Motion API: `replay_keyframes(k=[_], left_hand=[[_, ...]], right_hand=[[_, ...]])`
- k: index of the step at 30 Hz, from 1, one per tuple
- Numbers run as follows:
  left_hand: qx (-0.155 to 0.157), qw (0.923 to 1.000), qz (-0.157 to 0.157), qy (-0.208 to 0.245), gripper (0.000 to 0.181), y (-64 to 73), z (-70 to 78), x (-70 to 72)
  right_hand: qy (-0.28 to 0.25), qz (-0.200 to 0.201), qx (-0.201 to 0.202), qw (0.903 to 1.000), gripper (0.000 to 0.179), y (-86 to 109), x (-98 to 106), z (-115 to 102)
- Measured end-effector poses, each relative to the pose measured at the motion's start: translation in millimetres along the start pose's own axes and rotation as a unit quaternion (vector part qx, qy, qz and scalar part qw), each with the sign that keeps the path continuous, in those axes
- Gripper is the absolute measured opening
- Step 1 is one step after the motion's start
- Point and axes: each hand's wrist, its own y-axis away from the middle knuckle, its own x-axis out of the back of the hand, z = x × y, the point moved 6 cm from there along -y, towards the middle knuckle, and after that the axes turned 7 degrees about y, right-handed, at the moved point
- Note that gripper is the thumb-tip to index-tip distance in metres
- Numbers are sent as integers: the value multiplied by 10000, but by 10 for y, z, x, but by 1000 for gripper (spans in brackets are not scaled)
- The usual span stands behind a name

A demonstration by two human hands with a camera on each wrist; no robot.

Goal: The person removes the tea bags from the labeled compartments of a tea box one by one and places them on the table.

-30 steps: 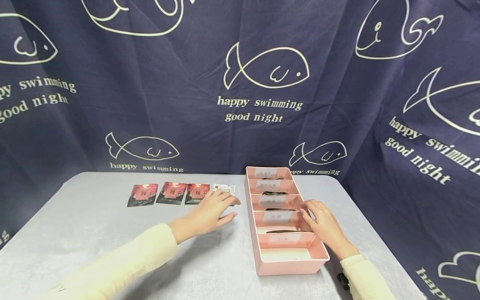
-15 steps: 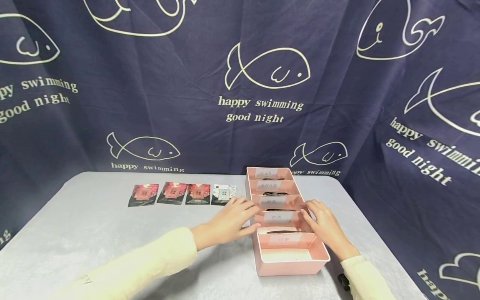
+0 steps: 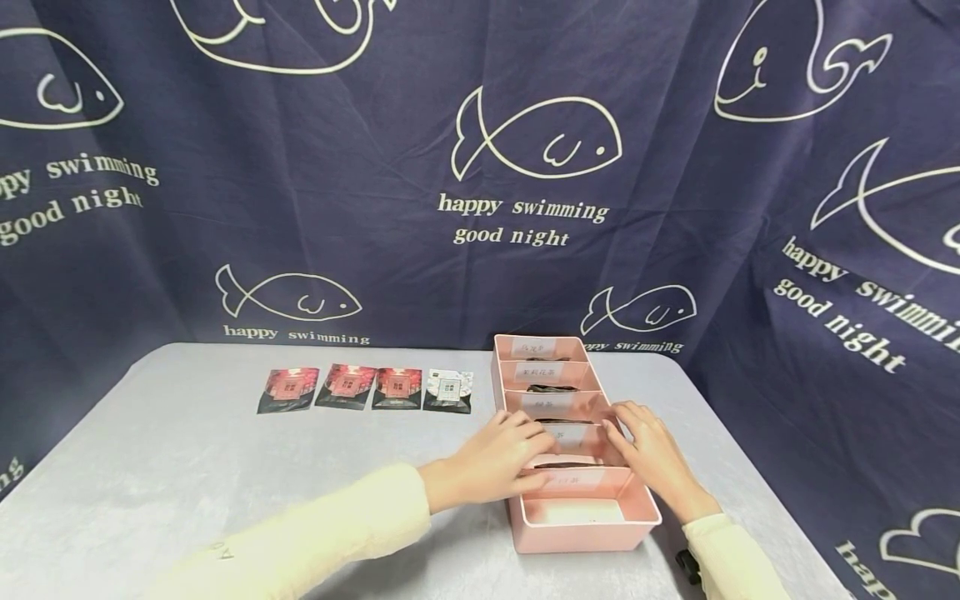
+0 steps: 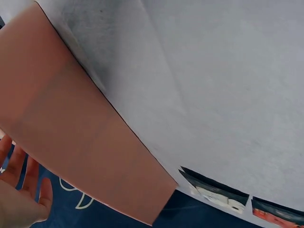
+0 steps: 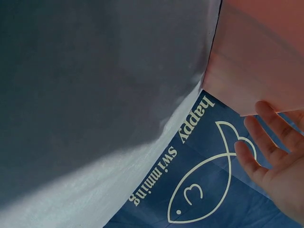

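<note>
A long pink divided box (image 3: 585, 536) stands on the table, with paper labels on its dividers and thin dark packets (image 3: 551, 389) upright in several compartments. My left hand (image 3: 498, 462) reaches over its left rim, fingers loosely bent close over a dark packet (image 3: 570, 465) behind the front divider. In the left wrist view, the left hand's fingers (image 4: 31, 178) show relaxed and spread above the box wall (image 4: 80, 128). My right hand (image 3: 652, 450) rests at the right rim. Its fingers (image 5: 270, 142) look nearly straight in the right wrist view; its thumb is hidden there.
To the left of the box, three red-and-black sachets (image 3: 346, 387) and one white-and-black sachet (image 3: 448, 392) lie in a row on the grey table (image 3: 187, 467). A dark blue curtain (image 3: 405, 167) with white fish drawings hangs behind and at the sides.
My left hand has moved right and nearer, from over the white-and-black sachet to over the box, leaving that sachet uncovered. The right hand stays at the rim.
</note>
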Motion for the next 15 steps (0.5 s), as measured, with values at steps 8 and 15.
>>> replay_keyframes(k=[8, 15], left_hand=[[88, 9999, -49, 16, 25, -40, 41, -54], [130, 9997, -179, -49, 17, -80, 62, -84]], right_hand=[[-19, -13, -3, 10000, 14, 1, -5, 0], [-84, 15, 48, 10000, 13, 2, -5, 5]])
